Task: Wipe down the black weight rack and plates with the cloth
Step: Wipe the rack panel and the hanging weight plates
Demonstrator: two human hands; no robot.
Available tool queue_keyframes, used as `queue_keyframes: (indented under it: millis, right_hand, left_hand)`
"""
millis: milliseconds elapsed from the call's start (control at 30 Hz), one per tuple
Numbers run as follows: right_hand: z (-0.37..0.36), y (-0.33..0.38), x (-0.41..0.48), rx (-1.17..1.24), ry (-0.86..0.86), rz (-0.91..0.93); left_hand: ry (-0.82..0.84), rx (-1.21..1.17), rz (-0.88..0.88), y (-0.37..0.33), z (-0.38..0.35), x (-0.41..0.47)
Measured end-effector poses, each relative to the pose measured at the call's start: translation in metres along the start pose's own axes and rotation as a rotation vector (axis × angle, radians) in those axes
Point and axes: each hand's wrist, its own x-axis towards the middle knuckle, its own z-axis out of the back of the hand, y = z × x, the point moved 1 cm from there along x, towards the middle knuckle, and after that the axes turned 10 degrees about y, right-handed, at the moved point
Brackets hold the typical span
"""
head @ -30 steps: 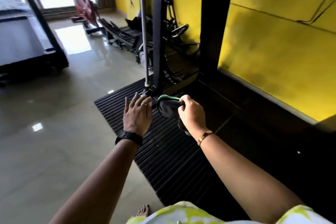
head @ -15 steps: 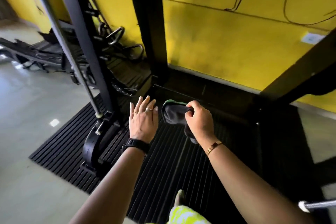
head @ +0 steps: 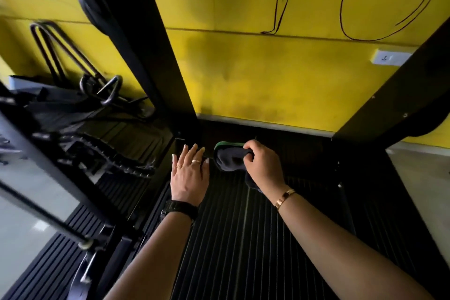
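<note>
Now nearer the black steel rack upright (head: 168, 56), the right hand (head: 264, 165) grips a bunched dark green-edged cloth (head: 229, 157), the left hand (head: 190, 175) spread empty.

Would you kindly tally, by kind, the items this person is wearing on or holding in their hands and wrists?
Rings: 2
Wristwatch: 1
Bracelet: 1
Cloth: 1
Total: 5
</note>
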Motion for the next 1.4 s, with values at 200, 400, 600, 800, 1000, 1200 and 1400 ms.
queue_keyframes:
  millis: [200, 400, 600, 800, 1000, 1200, 1400]
  right_hand:
    - [-0.021, -0.029, 0.063, -0.032, -0.015, -0.056]
    - [-0.048, -0.045, 0.142, -0.065, -0.092, -0.067]
    - [-0.064, -0.058, 0.231, -0.167, -0.186, -0.088]
    - [-0.051, -0.092, 0.283, -0.16, -0.352, -0.316]
    - [-0.02, -0.128, 0.298, -0.244, -0.427, -0.434]
    - [0.012, -0.172, 0.31, -0.226, -0.589, -0.567]
    - [0.056, -0.24, 0.344, -0.172, -0.597, -0.705]
  left_hand:
    - [0.024, -0.034, -0.047, -0.002, -0.018, 0.078]
    - [0.062, -0.035, -0.129, 0.01, -0.025, 0.182]
    - [0.103, -0.021, -0.308, 0.004, -0.031, 0.307]
    - [0.224, -0.037, -0.458, -0.015, -0.046, 0.401]
    - [0.32, -0.081, -0.574, -0.063, -0.082, 0.441]
    - [0.386, -0.105, -0.695, -0.121, -0.123, 0.471]
    - [0.304, -0.019, -0.824, -0.191, -0.166, 0.524]
